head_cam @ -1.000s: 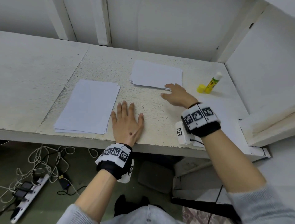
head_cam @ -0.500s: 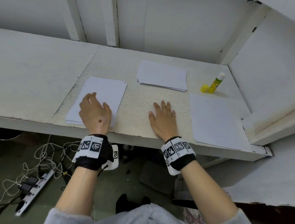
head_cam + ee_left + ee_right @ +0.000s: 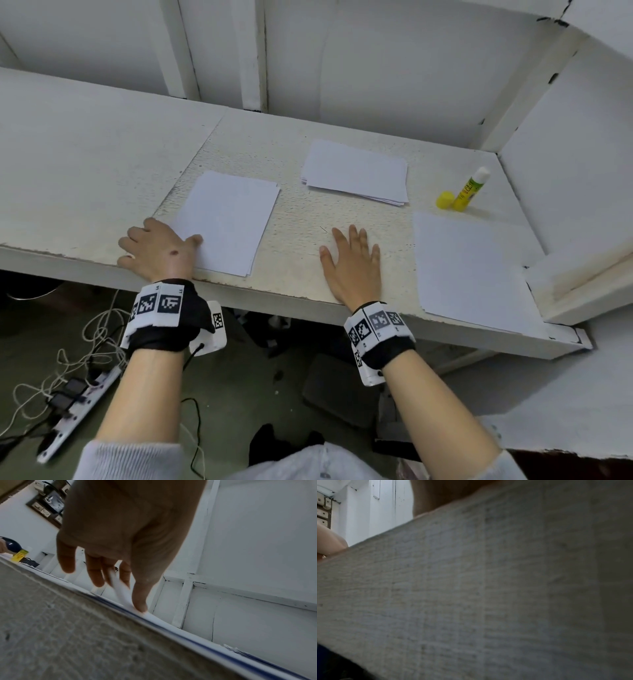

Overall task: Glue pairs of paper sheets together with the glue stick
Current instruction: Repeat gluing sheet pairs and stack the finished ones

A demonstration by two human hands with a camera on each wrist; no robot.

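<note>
The left hand [image 3: 156, 250] is seen at the front edge of the table [image 3: 298, 222], on the near left corner of the left stack of sheets [image 3: 226, 219]. In the left wrist view a lifted sheet corner [image 3: 122, 592] is pinched between thumb and fingers. The right hand [image 3: 354, 265] lies flat, fingers straight, on bare table at the front edge, holding nothing. A second stack [image 3: 356, 171] lies toward the back edge; a single sheet [image 3: 466, 267] lies at the front right corner. The glue stick [image 3: 471, 188] stands uncapped near the back right corner, its yellow cap [image 3: 444, 199] just beside it.

Risks, as judged: more than one sheet may be lifted, since the stack edges lie close together. The single sheet reaches the front edge and could be brushed off. The uncapped stick could be tipped by a careless reach.
</note>
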